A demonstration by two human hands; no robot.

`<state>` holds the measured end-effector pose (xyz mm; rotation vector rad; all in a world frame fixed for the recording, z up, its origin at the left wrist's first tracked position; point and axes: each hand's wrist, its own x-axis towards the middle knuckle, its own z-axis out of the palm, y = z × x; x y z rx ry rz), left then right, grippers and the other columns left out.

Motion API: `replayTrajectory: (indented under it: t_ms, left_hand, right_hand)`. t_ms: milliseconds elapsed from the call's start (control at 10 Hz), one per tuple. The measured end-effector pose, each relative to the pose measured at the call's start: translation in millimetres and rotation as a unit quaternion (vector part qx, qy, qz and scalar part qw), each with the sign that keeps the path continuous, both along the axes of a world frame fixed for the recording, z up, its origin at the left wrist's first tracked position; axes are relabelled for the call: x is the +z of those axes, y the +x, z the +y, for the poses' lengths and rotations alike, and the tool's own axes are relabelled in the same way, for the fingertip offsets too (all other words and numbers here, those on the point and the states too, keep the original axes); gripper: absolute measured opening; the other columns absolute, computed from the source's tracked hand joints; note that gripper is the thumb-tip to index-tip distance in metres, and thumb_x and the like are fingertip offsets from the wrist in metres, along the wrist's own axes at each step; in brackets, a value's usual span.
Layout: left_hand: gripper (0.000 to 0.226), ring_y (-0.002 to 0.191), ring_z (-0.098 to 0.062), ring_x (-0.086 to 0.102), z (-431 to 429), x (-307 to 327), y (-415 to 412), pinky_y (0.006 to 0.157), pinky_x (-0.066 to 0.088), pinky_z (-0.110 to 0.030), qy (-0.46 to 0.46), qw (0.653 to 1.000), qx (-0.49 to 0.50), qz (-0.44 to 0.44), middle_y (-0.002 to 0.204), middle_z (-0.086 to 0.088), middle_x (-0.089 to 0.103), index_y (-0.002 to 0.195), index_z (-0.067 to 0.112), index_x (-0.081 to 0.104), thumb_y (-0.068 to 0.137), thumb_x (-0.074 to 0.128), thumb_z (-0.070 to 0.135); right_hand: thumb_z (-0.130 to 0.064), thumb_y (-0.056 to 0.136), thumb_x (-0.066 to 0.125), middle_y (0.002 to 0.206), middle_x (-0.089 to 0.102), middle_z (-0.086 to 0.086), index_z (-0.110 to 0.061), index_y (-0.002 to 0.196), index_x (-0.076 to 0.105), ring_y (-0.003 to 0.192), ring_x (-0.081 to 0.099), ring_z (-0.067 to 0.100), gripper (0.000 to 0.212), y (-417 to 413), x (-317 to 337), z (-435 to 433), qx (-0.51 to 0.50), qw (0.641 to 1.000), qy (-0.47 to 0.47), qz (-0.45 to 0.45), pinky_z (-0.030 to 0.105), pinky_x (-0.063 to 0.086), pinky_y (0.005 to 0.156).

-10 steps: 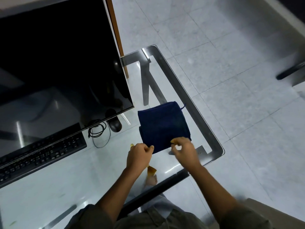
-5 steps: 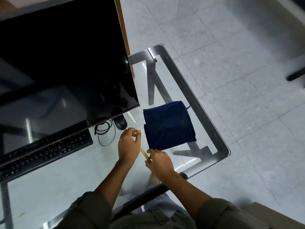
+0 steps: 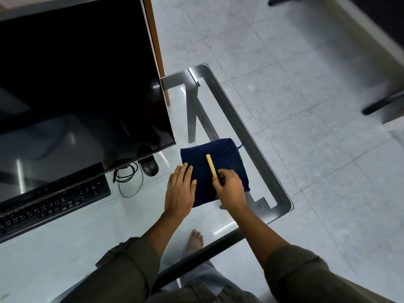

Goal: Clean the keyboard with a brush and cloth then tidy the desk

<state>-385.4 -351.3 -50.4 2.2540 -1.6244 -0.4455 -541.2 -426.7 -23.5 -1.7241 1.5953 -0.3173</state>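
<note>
A folded dark blue cloth (image 3: 220, 158) lies near the right end of the glass desk (image 3: 91, 228). My left hand (image 3: 180, 189) rests flat on the cloth's left edge, fingers apart. My right hand (image 3: 230, 188) grips the lower end of a thin yellow brush handle (image 3: 211, 165), which points away from me over the cloth; its bristles are hidden. The black keyboard (image 3: 50, 202) sits at the far left under the monitor's lower edge.
A large dark monitor (image 3: 76, 84) fills the upper left. A black mouse (image 3: 149, 166) and a coiled black cable (image 3: 125, 173) lie beside the keyboard. The desk's metal frame edge (image 3: 258, 154) runs just right of the cloth. My bare foot shows through the glass.
The brush handle passed from between both hands into my right hand and now lies over the cloth. My left hand let go and moved onto the cloth's left edge.
</note>
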Motion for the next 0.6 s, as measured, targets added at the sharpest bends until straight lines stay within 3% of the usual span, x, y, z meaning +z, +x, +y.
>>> replayTrajectory:
  t_ms: [100, 200, 300, 400, 600]
  left_hand:
    - [0.051, 0.151, -0.028, 0.022, 0, -11, 0, 0.12, 0.027, -0.046, 0.044, 0.998, -0.04, -0.036, 0.162, -0.008, 0.027, 0.154, 0.014, 0.029, 0.107, 0.032, 0.033]
    - [0.059, 0.153, -0.028, 0.016, 7, -23, 2, 0.12, 0.026, -0.05, 0.092, 0.992, -0.054, -0.063, 0.165, -0.008, 0.019, 0.157, 0.015, 0.02, 0.105, 0.015, 0.043]
    - [0.062, 0.153, -0.029, 0.014, 9, -25, -1, 0.122, 0.023, -0.049, 0.109, 0.989, -0.058, -0.076, 0.165, -0.009, 0.018, 0.157, 0.015, 0.018, 0.104, 0.012, 0.045]
    - [0.063, 0.152, -0.03, 0.016, 12, -23, -12, 0.121, 0.02, -0.048, 0.123, 0.989, -0.05, -0.064, 0.164, -0.009, 0.02, 0.157, 0.015, 0.019, 0.103, 0.009, 0.046]
    - [0.073, 0.151, -0.03, 0.021, 22, -20, -26, 0.12, 0.018, -0.048, 0.111, 0.993, -0.03, -0.041, 0.163, -0.01, 0.025, 0.156, 0.015, 0.025, 0.101, -0.007, 0.051]
  right_hand:
    - [-0.043, 0.1, 0.051, 0.152, 0.042, 0.001, -0.021, 0.146, 0.042, 0.14, 0.036, 0.023, 0.052, 3, -8, -1, 0.049, 0.996, -0.047, 0.058, 0.043, 0.035, 0.114]
    - [-0.058, 0.102, 0.029, 0.168, 0.001, 0.0, -0.022, 0.159, 0.005, 0.154, -0.006, 0.024, 0.071, -6, -23, 3, 0.128, 0.979, -0.021, 0.156, 0.048, 0.004, 0.125]
    - [-0.063, 0.101, 0.023, 0.166, -0.013, -0.001, -0.023, 0.158, -0.007, 0.151, -0.02, 0.021, 0.076, -20, -32, 8, 0.173, 0.965, -0.016, 0.198, 0.044, -0.006, 0.123]
    - [-0.067, 0.099, 0.021, 0.164, -0.02, -0.003, -0.025, 0.157, -0.013, 0.149, -0.026, 0.019, 0.08, -39, -31, 11, 0.199, 0.957, -0.016, 0.21, 0.043, -0.007, 0.123]
    - [-0.07, 0.096, 0.027, 0.165, -0.018, -0.003, -0.025, 0.157, -0.011, 0.15, -0.022, 0.021, 0.085, -34, -28, 11, 0.187, 0.961, -0.018, 0.202, 0.049, -0.002, 0.125]
